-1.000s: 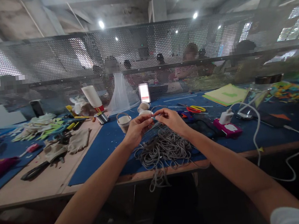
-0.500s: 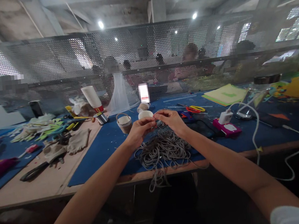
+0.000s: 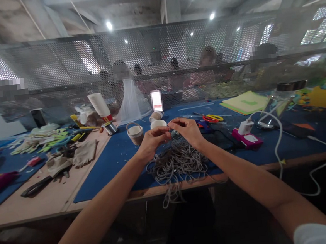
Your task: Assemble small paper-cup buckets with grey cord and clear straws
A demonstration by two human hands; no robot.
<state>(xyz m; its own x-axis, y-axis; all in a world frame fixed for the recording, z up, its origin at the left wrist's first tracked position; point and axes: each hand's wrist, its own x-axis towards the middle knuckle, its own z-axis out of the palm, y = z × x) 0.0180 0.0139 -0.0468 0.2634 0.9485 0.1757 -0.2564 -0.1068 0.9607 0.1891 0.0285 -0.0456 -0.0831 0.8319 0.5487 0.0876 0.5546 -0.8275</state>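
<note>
My left hand point(image 3: 154, 140) and my right hand point(image 3: 186, 130) meet fingertip to fingertip above the table, thumbs against forefingers in a pinch. Whatever lies between the fingertips is too small to make out. Beneath them is a loose heap of grey cord point(image 3: 179, 163), with some loops hanging over the table's front edge. Just behind my fingers stands a white paper cup point(image 3: 158, 124), partly hidden by my left hand. To the left of that hand is a small cord-wrapped cup with a handle point(image 3: 135, 134), upright on the blue mat point(image 3: 109, 162).
At left lie work gloves point(image 3: 84, 153) and a stack of paper cups point(image 3: 98, 104) stands on a can. Scissors point(image 3: 212, 118), a magenta power block point(image 3: 246, 138) with a white cable and a glass jar point(image 3: 283, 99) are at right. A perforated screen point(image 3: 155, 49) closes off the back.
Both hands stay in nearly the same place, fingertips still together. My right fingers have shifted very slightly; the cord heap and cups look the same.
</note>
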